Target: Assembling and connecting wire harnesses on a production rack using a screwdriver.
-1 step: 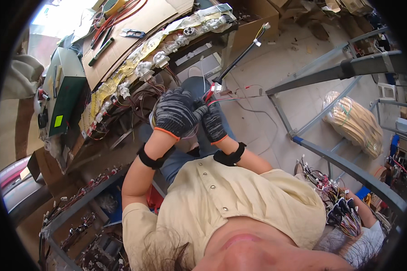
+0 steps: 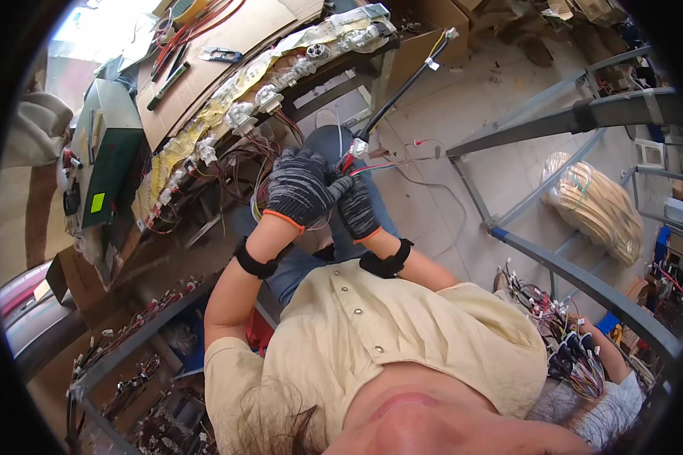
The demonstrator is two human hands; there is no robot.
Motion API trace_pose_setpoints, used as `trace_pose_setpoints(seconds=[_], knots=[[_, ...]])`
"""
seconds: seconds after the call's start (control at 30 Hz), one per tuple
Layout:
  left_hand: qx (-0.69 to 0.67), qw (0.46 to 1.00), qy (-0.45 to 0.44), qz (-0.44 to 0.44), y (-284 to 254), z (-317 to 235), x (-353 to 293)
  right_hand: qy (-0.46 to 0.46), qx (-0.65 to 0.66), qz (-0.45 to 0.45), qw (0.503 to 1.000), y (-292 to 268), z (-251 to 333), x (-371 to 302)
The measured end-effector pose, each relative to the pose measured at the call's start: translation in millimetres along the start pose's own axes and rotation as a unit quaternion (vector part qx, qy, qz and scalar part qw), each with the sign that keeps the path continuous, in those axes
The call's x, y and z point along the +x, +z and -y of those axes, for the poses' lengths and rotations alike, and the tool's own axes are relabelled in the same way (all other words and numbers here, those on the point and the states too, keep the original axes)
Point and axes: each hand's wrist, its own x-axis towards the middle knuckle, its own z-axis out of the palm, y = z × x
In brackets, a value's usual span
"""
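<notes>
My left hand [image 2: 302, 186], in a dark grey knit glove with an orange cuff, curls over a bundle of wires in front of my lap. Right beside it, the fingers of my right hand [image 2: 357, 206], gloved alike, are closed at the same bundle. From between the hands a wire harness [image 2: 391, 102] in black sleeving runs up and to the right, with white connectors at its far end and near my fingers. Red and other thin wires stick out by my right hand. The fingertips and the exact grip point are hidden.
A taped board [image 2: 239, 95] with a row of white connectors slants along the bench at left. Cardboard [image 2: 197, 68] behind it bears snips [image 2: 220, 54] and pens. Metal frames [image 2: 577, 265] stand at right, near a wrapped bundle [image 2: 592, 205]. Another person's arm [image 2: 611, 353] shows beside hanging wires.
The harness's far end has swung slightly up and to the right. My left hand has shifted a little to the right, still closed.
</notes>
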Motion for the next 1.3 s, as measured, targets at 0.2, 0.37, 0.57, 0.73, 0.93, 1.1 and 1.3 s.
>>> trace_pose_setpoints(seconds=[0.2, 0.37, 0.57, 0.73, 0.93, 1.1, 1.3], knots=[[-0.098, 0.991, -0.013, -0.085, 68, -5, 33, -0.450, -0.781, 0.099, 0.423, -47, -5, 8], [-0.092, 0.989, -0.049, -0.104, 85, 29, 22, -0.056, -0.755, 0.336, 0.560, 39, 45, -34], [0.117, 0.970, -0.172, -0.129, 76, 6, -2, -0.279, -0.743, 0.041, 0.607, 18, 92, -41], [0.089, 0.974, -0.147, -0.145, 56, -17, 0, -0.446, -0.751, 0.128, 0.470, 62, 99, -38], [-0.061, 0.976, -0.119, -0.170, 36, -11, 15, -0.385, -0.699, 0.084, 0.597, 91, 69, -10], [-0.023, 0.970, -0.177, -0.167, 49, 13, 30, -0.389, -0.774, 0.125, 0.483, 99, 76, 17], [-0.063, 0.984, -0.141, -0.094, 32, 28, 46, -0.367, -0.716, 0.182, 0.565, 111, 71, 50]])
